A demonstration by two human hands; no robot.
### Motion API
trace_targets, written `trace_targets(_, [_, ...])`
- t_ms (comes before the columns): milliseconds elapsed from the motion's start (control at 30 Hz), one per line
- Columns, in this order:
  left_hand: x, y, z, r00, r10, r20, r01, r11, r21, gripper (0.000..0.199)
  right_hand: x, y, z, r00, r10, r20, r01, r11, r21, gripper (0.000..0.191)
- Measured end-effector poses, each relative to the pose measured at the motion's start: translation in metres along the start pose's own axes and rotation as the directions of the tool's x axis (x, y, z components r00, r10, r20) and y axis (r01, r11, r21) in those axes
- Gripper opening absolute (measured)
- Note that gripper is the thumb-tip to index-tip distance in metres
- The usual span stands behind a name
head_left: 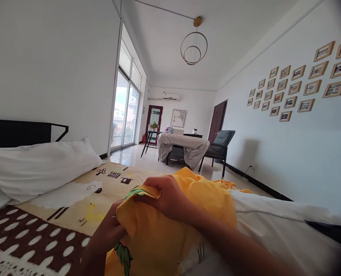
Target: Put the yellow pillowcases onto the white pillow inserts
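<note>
A yellow printed cloth (159,234), which looks like a bedding cover, is bunched in front of me with green leaf shapes on it. My right hand (169,195) pinches its upper edge between thumb and fingers. Just below and to the left, my left hand (113,226) grips the same edge, its fingers partly hidden by the folds. Past my right hand, more of the cloth lies heaped over a white quilt (262,218) on the right. What is inside the folds cannot be seen.
The bed carries a beige and brown patterned sheet (72,207). A white pillow (44,166) lies at the left by the black headboard (18,132). Beyond the bed stand a cloth-covered table (184,143), a dark chair (220,145) and a small plant table (150,134).
</note>
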State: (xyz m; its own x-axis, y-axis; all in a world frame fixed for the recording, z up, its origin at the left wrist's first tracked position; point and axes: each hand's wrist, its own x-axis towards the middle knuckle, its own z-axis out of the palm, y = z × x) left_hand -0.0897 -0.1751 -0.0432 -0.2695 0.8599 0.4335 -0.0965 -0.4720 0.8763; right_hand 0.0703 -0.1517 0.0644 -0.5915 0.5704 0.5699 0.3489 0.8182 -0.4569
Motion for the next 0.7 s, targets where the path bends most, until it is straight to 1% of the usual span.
trace_targets(33, [-0.001, 0.002, 0.001, 1.0, 0.007, 0.022, -0.007, 1.0, 0.009, 0.035, 0.001, 0.0, 0.0, 1.0, 0.004, 0.007, -0.004, 1.0, -0.015, 0.033])
trace_targets(100, [-0.001, 0.009, 0.003, 0.996, 0.025, 0.089, -0.025, 1.0, 0.003, 0.034, 0.002, -0.001, -0.001, 1.0, 0.006, 0.013, -0.005, 1.0, -0.024, 0.029])
trace_targets(167, [-0.001, 0.014, 0.004, 0.99, 0.036, 0.134, -0.03, 0.999, -0.045, 0.036, 0.003, 0.0, -0.002, 0.999, 0.014, 0.032, -0.013, 1.0, -0.026, 0.023])
trace_targets(233, [0.002, 0.015, 0.003, 0.991, 0.026, 0.13, -0.013, 0.995, -0.104, 0.036, 0.005, 0.001, -0.004, 0.998, 0.026, 0.057, -0.024, 0.999, -0.044, 0.023])
trace_targets(300, [0.006, 0.012, 0.001, 0.992, 0.026, 0.124, -0.009, 0.991, -0.136, 0.033, 0.007, 0.003, -0.005, 0.997, 0.029, 0.073, -0.024, 0.998, -0.062, 0.027])
trace_targets(400, [0.013, 0.006, -0.001, 0.987, 0.099, 0.126, -0.081, 0.987, -0.136, 0.029, 0.007, 0.005, -0.007, 0.998, 0.024, 0.053, -0.021, 0.998, -0.063, 0.027])
trace_targets(467, [0.017, 0.006, -0.002, 0.989, 0.134, 0.059, -0.128, 0.986, -0.105, 0.027, 0.006, 0.006, -0.01, 1.0, 0.013, 0.021, -0.013, 0.999, -0.045, 0.027])
trace_targets(533, [0.018, 0.008, -0.002, 0.989, 0.138, -0.047, -0.14, 0.989, -0.054, 0.027, 0.007, 0.007, -0.013, 1.0, 0.004, 0.001, -0.004, 0.999, -0.032, 0.029])
trace_targets(600, [0.018, 0.01, -0.001, 0.982, 0.143, -0.122, -0.146, 0.989, -0.017, 0.028, 0.007, 0.007, -0.015, 0.999, -0.011, -0.041, 0.008, 0.998, -0.068, 0.03])
trace_targets(667, [0.016, 0.012, 0.0, 0.977, 0.15, -0.15, -0.149, 0.989, 0.012, 0.024, 0.006, 0.006, -0.015, 0.985, -0.078, -0.151, 0.05, 0.982, -0.18, 0.024])
trace_targets(700, [0.015, 0.012, 0.001, 0.975, 0.152, -0.162, -0.149, 0.988, 0.028, 0.022, 0.005, 0.005, -0.014, 0.961, -0.142, -0.236, 0.08, 0.964, -0.254, 0.018])
